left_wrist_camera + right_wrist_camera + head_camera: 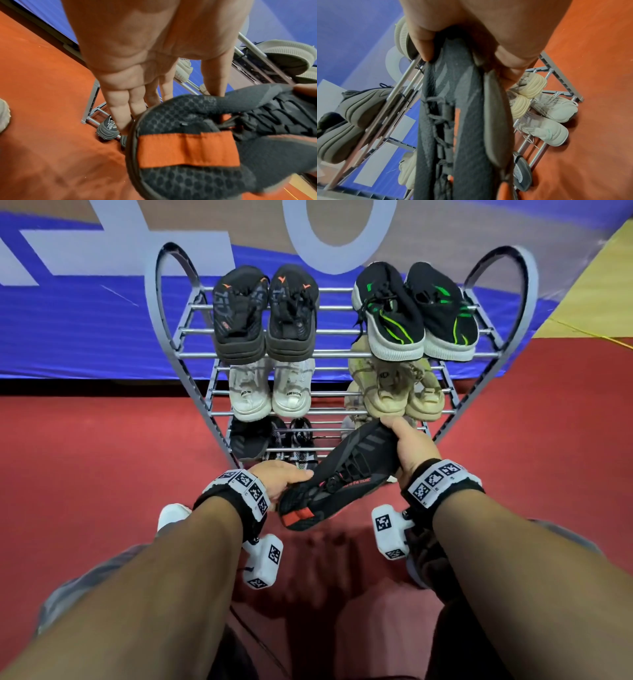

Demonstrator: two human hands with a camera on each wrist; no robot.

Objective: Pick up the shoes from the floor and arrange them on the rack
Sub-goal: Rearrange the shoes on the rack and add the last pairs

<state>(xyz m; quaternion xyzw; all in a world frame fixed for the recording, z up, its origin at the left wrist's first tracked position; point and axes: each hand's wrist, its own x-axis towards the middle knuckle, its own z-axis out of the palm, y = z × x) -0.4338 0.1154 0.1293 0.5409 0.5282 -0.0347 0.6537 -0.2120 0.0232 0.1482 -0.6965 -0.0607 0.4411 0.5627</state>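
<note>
Holding the black shoe just before the rack, the right hand grasps its toe while the left hand holds its heel. Tilted like this, it could snag a lower bar or knock the beige shoes loose.

— Where does the head view sit?
— Above, looking forward and down over both forearms at the shoe rack.
— And the wrists?
— Each looks along its palm from very near, tilted. Left wrist faces the black shoe at its heel; right wrist sees along its side. All three share shoe and rack.
</note>
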